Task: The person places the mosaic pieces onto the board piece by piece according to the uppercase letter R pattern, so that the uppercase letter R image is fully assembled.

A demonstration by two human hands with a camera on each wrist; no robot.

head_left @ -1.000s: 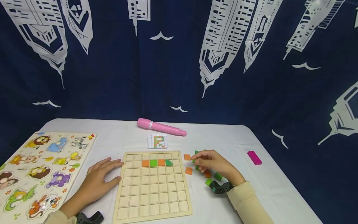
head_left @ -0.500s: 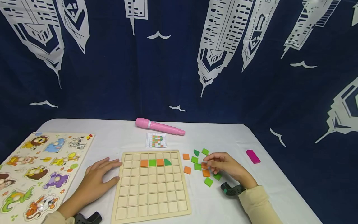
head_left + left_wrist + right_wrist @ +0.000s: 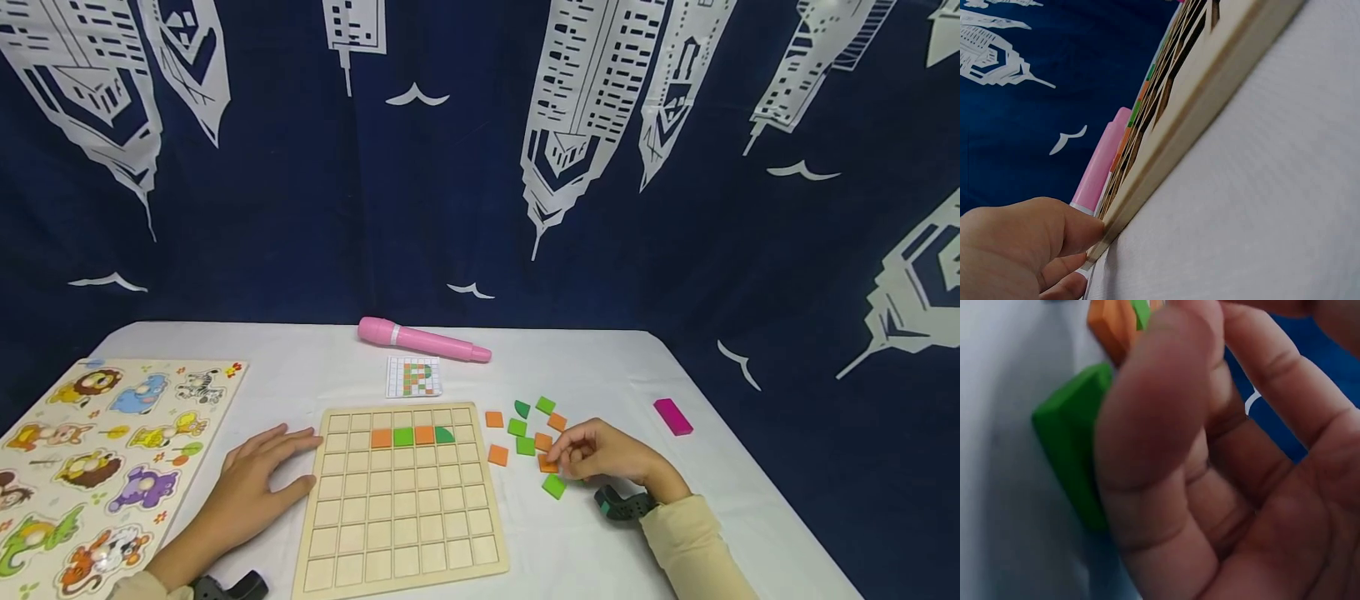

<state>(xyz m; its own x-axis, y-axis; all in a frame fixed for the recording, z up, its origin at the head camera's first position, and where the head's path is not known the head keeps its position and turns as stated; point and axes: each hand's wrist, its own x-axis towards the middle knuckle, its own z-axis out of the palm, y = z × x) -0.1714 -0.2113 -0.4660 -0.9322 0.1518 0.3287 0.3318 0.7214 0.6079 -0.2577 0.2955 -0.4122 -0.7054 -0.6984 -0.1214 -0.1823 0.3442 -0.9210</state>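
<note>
My left hand [image 3: 258,475] rests at the left edge of a wooden grid board [image 3: 401,558], fingers extended. The left wrist view shows that hand's thumb [image 3: 1082,231] against the board's side. In the board's second row sit an orange square tile [image 3: 382,438], a green square tile [image 3: 403,437], another orange tile [image 3: 424,435] and a dark green quarter-round tile [image 3: 444,434]. My right hand [image 3: 607,454] hovers low over loose tiles, fingers loosely bent. Its fingertips reach an orange tile [image 3: 547,463]; contact is unclear. A green tile [image 3: 1072,437] lies beside the thumb in the right wrist view.
Several loose orange and green tiles lie right of the board. A pattern card [image 3: 414,377] and a pink pen-like stick [image 3: 423,340] lie behind it. At left is an animal puzzle board [image 3: 161,500]; at right, a magenta block [image 3: 673,417].
My right hand first drew back to the right, uncovering loose tiles, then moved slightly down toward the nearer orange tile. My left hand keeps its place at the board. The head view shifted slightly.
</note>
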